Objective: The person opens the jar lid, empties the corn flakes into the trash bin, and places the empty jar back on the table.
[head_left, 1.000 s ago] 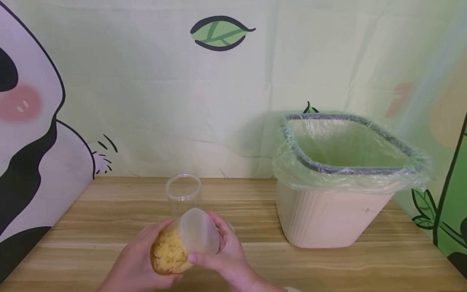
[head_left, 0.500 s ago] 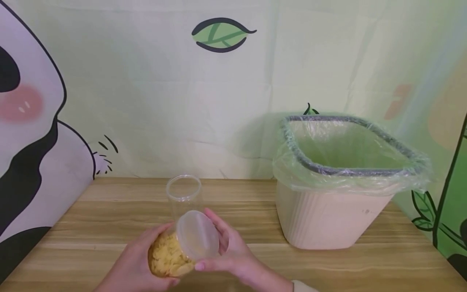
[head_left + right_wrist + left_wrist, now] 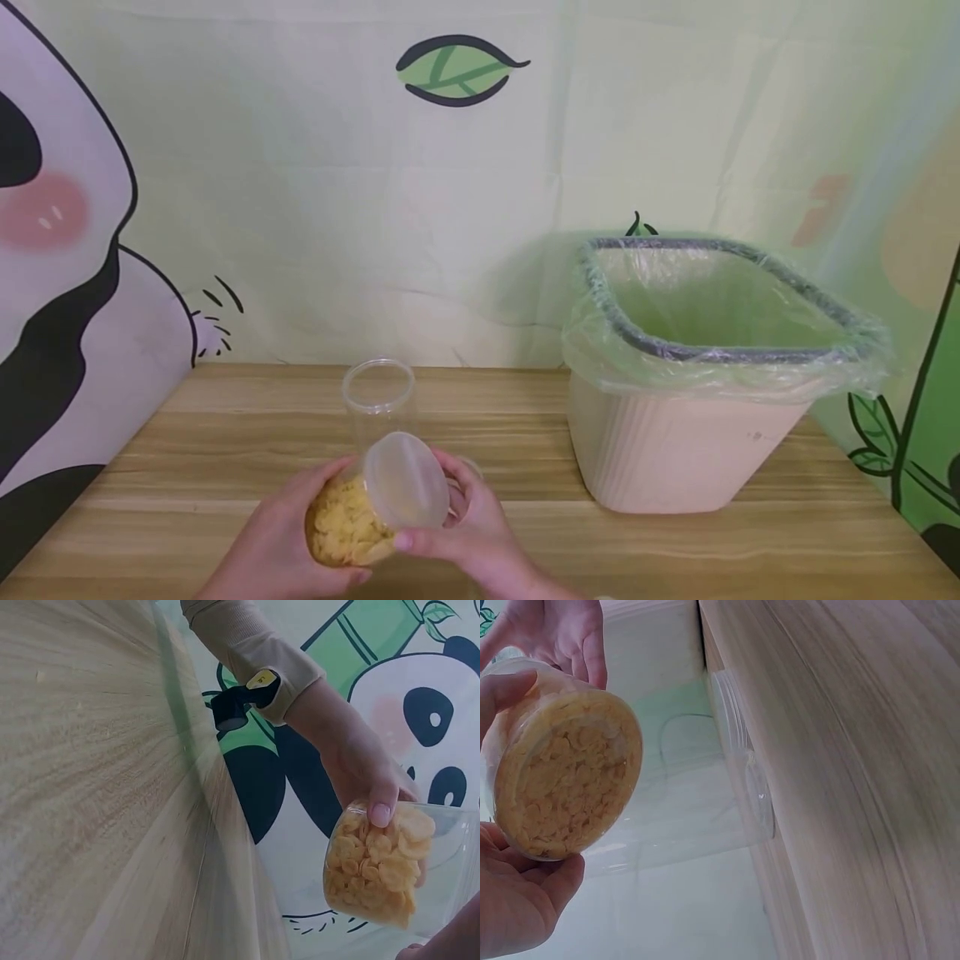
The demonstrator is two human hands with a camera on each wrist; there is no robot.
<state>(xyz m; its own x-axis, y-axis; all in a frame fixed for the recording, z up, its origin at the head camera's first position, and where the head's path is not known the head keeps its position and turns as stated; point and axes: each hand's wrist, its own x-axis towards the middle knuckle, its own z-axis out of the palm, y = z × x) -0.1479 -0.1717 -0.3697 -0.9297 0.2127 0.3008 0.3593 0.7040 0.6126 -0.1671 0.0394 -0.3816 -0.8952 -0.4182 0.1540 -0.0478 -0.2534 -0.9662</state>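
A clear plastic jar of yellow flakes, like cornflakes (image 3: 348, 525), lies tilted in my left hand (image 3: 281, 529), whose fingers and thumb curl round its sides. My right hand (image 3: 483, 529) grips the translucent round lid (image 3: 405, 483) at the jar's mouth, thumb on the lower edge and fingers behind the far edge. In the left wrist view the base of the jar (image 3: 570, 776) faces the camera, full of flakes. From the right wrist, the flakes (image 3: 375, 862) show heaped toward the base, with a bare stretch of jar near the mouth.
Behind the hands stands a clear cylindrical container (image 3: 378, 408) on the wooden table (image 3: 247, 417). A clear round piece (image 3: 757, 784) lies near its foot. To the right is a pale bin (image 3: 682, 450) with a green liner bag (image 3: 712, 375). A printed cloth hangs behind.
My right hand's thumb and fingers have shifted slightly along the lid's edge, and its wrist has turned a little. The left hand and jar stay nearly still.
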